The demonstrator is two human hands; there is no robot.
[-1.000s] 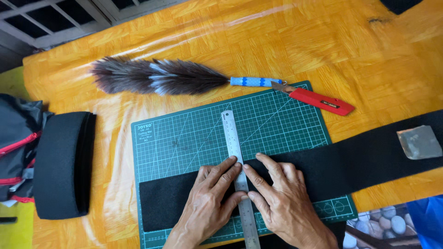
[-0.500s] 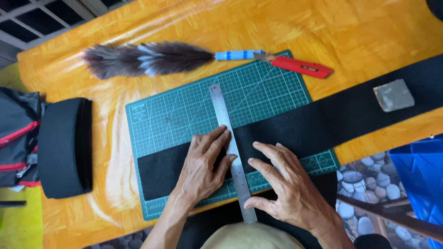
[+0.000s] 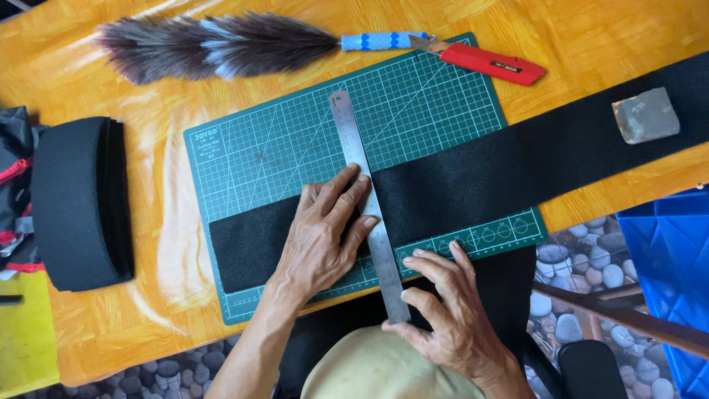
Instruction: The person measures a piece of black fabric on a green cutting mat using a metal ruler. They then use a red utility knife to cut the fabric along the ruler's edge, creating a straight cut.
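Note:
A long black fabric strip [image 3: 517, 166] lies across a green cutting mat [image 3: 295, 140] on an orange table. A steel ruler [image 3: 354, 155] lies across the strip, running from the mat's upper middle to its near edge. My left hand [image 3: 325, 233] presses flat on the strip, fingertips against the ruler's left side. My right hand [image 3: 443, 310] rests at the ruler's near end, fingers spread, touching the ruler's lower end. A red utility knife [image 3: 487, 63] lies at the mat's far right corner, untouched.
A feather duster [image 3: 221, 44] with a blue-white handle lies beyond the mat. A grey block [image 3: 646, 114] sits on the strip at the right. A folded stack of black fabric [image 3: 77, 203] sits at the left. A blue container [image 3: 668, 255] stands at the right.
My right hand has slid down from the strip to the ruler's near end. The left hand stays pressed beside the ruler. The camera has shifted.

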